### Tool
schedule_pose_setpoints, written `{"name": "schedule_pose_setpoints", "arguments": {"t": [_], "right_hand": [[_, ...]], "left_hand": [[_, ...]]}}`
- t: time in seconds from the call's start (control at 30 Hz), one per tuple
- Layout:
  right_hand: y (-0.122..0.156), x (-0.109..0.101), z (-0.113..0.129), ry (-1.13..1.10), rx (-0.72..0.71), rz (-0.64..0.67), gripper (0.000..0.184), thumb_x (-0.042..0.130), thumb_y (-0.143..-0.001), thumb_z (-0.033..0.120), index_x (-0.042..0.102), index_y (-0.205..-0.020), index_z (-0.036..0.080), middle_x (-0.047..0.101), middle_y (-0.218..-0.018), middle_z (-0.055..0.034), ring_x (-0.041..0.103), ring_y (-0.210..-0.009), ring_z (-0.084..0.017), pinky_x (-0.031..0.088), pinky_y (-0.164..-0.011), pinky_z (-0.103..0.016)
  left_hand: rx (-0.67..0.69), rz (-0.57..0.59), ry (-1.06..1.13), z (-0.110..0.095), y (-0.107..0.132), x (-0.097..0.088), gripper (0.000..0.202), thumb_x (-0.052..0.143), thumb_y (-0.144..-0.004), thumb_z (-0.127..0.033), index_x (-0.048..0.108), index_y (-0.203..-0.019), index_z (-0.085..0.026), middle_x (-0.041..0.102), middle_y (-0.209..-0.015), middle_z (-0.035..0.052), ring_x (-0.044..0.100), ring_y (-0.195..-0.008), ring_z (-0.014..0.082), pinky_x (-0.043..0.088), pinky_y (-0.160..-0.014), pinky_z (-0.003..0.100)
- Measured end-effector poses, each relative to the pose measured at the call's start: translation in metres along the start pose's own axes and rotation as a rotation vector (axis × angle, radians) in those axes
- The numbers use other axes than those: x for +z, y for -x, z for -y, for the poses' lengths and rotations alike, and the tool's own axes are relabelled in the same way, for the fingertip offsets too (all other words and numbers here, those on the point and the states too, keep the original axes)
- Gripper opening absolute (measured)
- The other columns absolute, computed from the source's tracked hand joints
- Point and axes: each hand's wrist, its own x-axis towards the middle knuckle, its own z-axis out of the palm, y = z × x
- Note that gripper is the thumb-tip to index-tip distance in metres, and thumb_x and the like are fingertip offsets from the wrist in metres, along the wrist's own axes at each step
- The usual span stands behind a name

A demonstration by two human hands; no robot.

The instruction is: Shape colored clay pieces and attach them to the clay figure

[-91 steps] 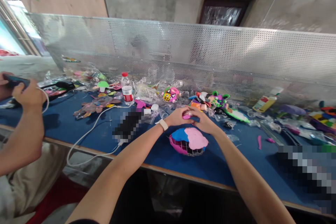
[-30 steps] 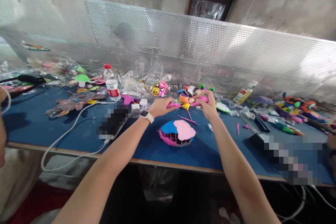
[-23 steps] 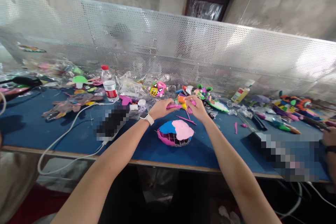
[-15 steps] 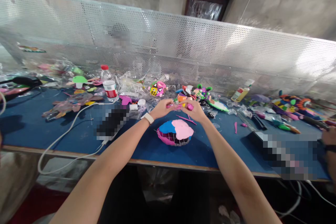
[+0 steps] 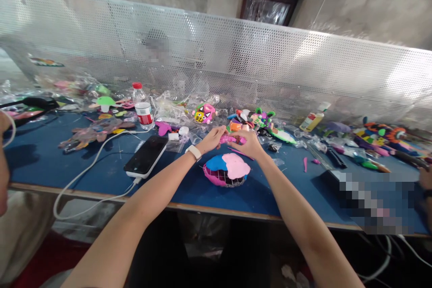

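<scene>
Pink clay [image 5: 231, 140]: a soft-looking, uneven piece spanning the gap between the hands, raised above the far side of the mesh form.
Left hand [image 5: 213, 138]: fingers bent and nearly closed, pinching the near end of the clay; a pale watch band [image 5: 193, 153] circles the wrist.
Right hand [image 5: 249, 144]: fingers curled inward, thumb towards them, gripping the opposite end; the exact finger contact is partly hidden.
Mesh form [image 5: 227, 170]: a rounded wire frame resting on the blue table [image 5: 263, 202] between the forearms, partly covered in blue, light pink and magenta, with bare grid showing in front.
Magenta sticks [image 5: 241, 153]: thin, lying just beyond the form, partly below the right hand.
Phone [image 5: 146, 155]: dark-faced, lying left of the form, with a white cable [image 5: 97, 156] leading to its near end.
Bottle [image 5: 143, 111]: clear, red-capped, upright behind the phone.
Background row: a pink-and-yellow animal face [image 5: 204, 114], a green-and-purple figure [image 5: 263, 119] and a tilted yellow bottle [image 5: 311, 121], among clear plastic before a perforated metal screen [image 5: 286, 58].
Right side: a magenta strip [image 5: 305, 164] beside a small magenta lump [image 5: 316, 161]; a co-worker's hand [image 5: 425, 179] shows at the edge.
</scene>
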Motion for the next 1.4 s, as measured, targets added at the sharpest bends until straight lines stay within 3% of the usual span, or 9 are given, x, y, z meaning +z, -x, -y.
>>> {"name": "schedule_pose_setpoints", "arguments": {"t": [0.2, 0.37, 0.5, 0.77, 1.03, 1.13, 1.23, 1.3, 1.4], "right_hand": [[-0.001, 0.002, 0.003, 0.065, -0.049, -0.004, 0.022, 0.075, -0.089, 0.04, 0.077, -0.104, 0.024, 0.08, -0.099, -0.0078, 0.073, -0.087, -0.027, 0.056, -0.083, -0.041], [-0.003, 0.003, -0.001, 0.12, -0.083, -0.132, 0.016, 0.067, -0.095, 0.036, 0.072, -0.101, 0.022, 0.073, -0.091, -0.0073, 0.069, -0.084, -0.026, 0.055, -0.081, -0.039], [-0.004, 0.002, -0.003, 0.096, -0.04, -0.237, 0.016, 0.067, -0.095, 0.037, 0.071, -0.097, 0.022, 0.069, -0.097, -0.0081, 0.068, -0.085, -0.025, 0.056, -0.083, -0.04], [-0.006, 0.006, -0.006, 0.03, -0.047, -0.161, 0.024, 0.073, -0.094, 0.047, 0.079, -0.099, 0.025, 0.073, -0.105, -0.0087, 0.07, -0.097, -0.027, 0.058, -0.092, -0.045], [-0.008, 0.0, -0.014, 0.097, -0.027, -0.065, 0.022, 0.062, -0.1, 0.041, 0.075, -0.1, 0.023, 0.074, -0.109, -0.0109, 0.07, -0.103, -0.029, 0.055, -0.094, -0.044], [-0.007, -0.011, -0.017, 0.108, 0.074, -0.115, 0.021, 0.061, -0.099, 0.039, 0.074, -0.1, 0.023, 0.077, -0.103, -0.0099, 0.071, -0.098, -0.03, 0.055, -0.091, -0.044], [-0.007, -0.021, -0.022, 0.007, 0.157, -0.246, 0.019, 0.065, -0.094, 0.039, 0.073, -0.095, 0.022, 0.078, -0.097, -0.0084, 0.072, -0.085, -0.026, 0.056, -0.08, -0.039], [-0.007, -0.024, -0.024, -0.166, 0.218, -0.316, 0.02, 0.067, -0.09, 0.039, 0.074, -0.097, 0.022, 0.077, -0.089, -0.0061, 0.067, -0.064, -0.019, 0.054, -0.061, -0.032], [-0.008, -0.025, -0.027, -0.515, 0.349, -0.342, 0.022, 0.067, -0.086, 0.038, 0.075, -0.095, 0.02, 0.064, -0.058, 0.002, 0.05, -0.039, -0.012, 0.04, -0.039, -0.025]], "left_hand": [[0.025, 0.047, 0.085, -0.002, 0.0, 0.003, 0.064, 0.046, -0.094, -0.081, 0.057, -0.091, -0.018, 0.046, -0.059, -0.0048, 0.046, -0.044, 0.0092, 0.042, -0.043, 0.025], [0.103, 0.033, 0.115, 0.0, -0.003, -0.002, 0.054, 0.068, -0.088, -0.07, 0.061, -0.094, -0.017, 0.054, -0.066, -0.0042, 0.051, -0.049, 0.0079, 0.044, -0.048, 0.023], [0.079, -0.001, 0.125, 0.009, -0.005, -0.003, 0.053, 0.064, -0.09, -0.07, 0.058, -0.081, -0.018, 0.057, -0.062, -0.0023, 0.056, -0.054, 0.0105, 0.047, -0.053, 0.024], [0.137, -0.086, 0.05, 0.008, -0.003, -0.001, 0.053, 0.059, -0.094, -0.068, 0.056, -0.078, -0.018, 0.059, -0.062, -0.0013, 0.057, -0.054, 0.0119, 0.047, -0.056, 0.026], [0.209, -0.178, -0.235, 0.002, -0.001, -0.013, 0.05, 0.048, -0.101, -0.059, 0.048, -0.07, -0.02, 0.051, -0.055, -0.0024, 0.05, -0.054, 0.0125, 0.038, -0.057, 0.027], [0.273, -0.215, -0.385, -0.001, -0.001, -0.019, 0.049, 0.046, -0.103, -0.054, 0.041, -0.066, -0.021, 0.047, -0.056, -0.0022, 0.045, -0.057, 0.0126, 0.034, -0.059, 0.028], [0.28, -0.234, -0.434, -0.001, -0.001, -0.024, 0.046, 0.045, -0.103, -0.05, 0.04, -0.067, -0.022, 0.046, -0.058, -0.0019, 0.045, -0.061, 0.0138, 0.033, -0.061, 0.029], [0.269, -0.227, -0.428, 0.0, -0.002, -0.026, 0.045, 0.046, -0.103, -0.049, 0.041, -0.068, -0.022, 0.047, -0.059, -0.0016, 0.046, -0.062, 0.0143, 0.034, -0.062, 0.029], [0.266, -0.22, -0.424, 0.002, -0.002, -0.026, 0.045, 0.047, -0.102, -0.049, 0.041, -0.067, -0.022, 0.048, -0.059, -0.0014, 0.046, -0.061, 0.0146, 0.035, -0.062, 0.029]]}}
